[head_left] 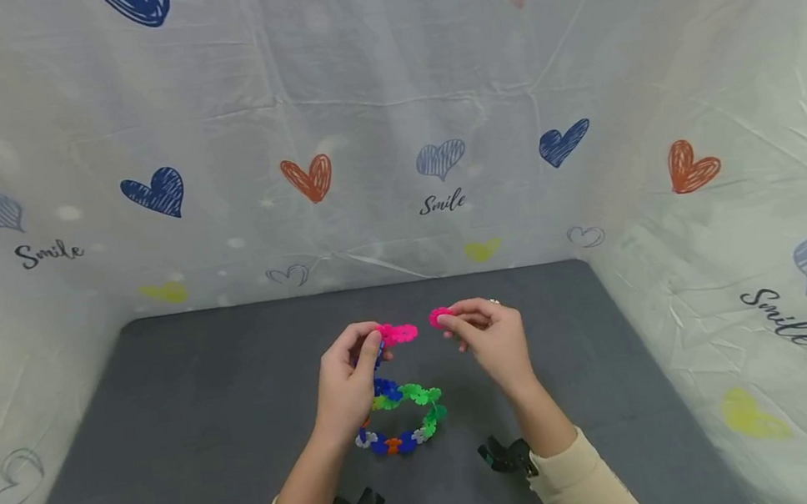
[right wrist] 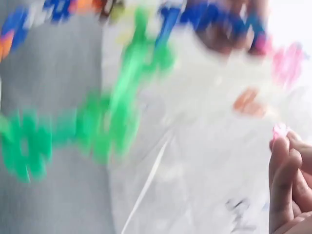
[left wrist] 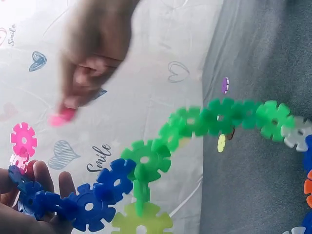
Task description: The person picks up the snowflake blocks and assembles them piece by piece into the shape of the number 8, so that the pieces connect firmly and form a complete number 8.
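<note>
My left hand (head_left: 344, 381) pinches the upper end of a chain of notched plastic discs, where pink discs (head_left: 404, 333) stick out to the right of the fingertips. Below it hang blue discs (left wrist: 89, 206), joined to a ring with green discs (left wrist: 191, 122), blue, white and orange ones. To the right, my right hand (head_left: 494, 346) holds a single pink disc (head_left: 440, 316) between thumb and fingers, apart from the chain's pink end. In the right wrist view the chain is blurred, and the right fingers pinch the pink disc (right wrist: 280, 130).
A dark grey table (head_left: 208, 444) lies under the hands, with a pale curtain (head_left: 349, 57) printed with hearts behind and at the sides. In the left wrist view, a purple disc (left wrist: 225, 85) and a yellow disc (left wrist: 221, 143) show against the grey surface.
</note>
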The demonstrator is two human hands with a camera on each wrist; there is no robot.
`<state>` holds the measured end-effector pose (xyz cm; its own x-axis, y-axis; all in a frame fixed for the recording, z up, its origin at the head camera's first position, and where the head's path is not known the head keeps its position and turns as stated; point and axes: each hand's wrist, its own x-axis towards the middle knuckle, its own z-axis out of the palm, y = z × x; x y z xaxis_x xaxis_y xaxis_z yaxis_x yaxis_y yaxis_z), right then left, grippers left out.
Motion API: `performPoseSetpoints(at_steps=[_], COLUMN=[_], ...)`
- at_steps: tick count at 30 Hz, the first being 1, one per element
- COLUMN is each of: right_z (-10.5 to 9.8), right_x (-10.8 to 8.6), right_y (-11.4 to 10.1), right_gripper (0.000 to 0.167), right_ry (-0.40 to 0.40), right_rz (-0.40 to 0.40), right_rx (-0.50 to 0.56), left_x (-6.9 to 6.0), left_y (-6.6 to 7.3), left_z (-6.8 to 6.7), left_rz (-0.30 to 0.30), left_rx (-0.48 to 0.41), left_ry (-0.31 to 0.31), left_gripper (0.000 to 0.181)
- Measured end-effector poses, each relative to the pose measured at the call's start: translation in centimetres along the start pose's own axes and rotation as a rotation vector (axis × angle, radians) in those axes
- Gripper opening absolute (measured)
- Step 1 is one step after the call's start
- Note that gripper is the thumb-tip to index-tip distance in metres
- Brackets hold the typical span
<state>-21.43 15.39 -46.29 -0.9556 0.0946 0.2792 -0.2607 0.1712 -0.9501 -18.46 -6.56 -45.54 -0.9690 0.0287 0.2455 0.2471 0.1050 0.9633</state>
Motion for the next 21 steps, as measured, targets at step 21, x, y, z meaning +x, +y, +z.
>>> performPoseSetpoints(at_steps=[21], right_z=[1.0], right_x=[-2.8], right_y=[-5.4], right_gripper=[0.010], right_ry=[-0.088], right_rz=[-0.300], right_rx=[-0.022], left_x=[-0.6], left_y=[0.1], left_z=[0.3], left_rz=[0.055], left_rx=[0.011], left_ry=[0.039], left_gripper=[0.019])
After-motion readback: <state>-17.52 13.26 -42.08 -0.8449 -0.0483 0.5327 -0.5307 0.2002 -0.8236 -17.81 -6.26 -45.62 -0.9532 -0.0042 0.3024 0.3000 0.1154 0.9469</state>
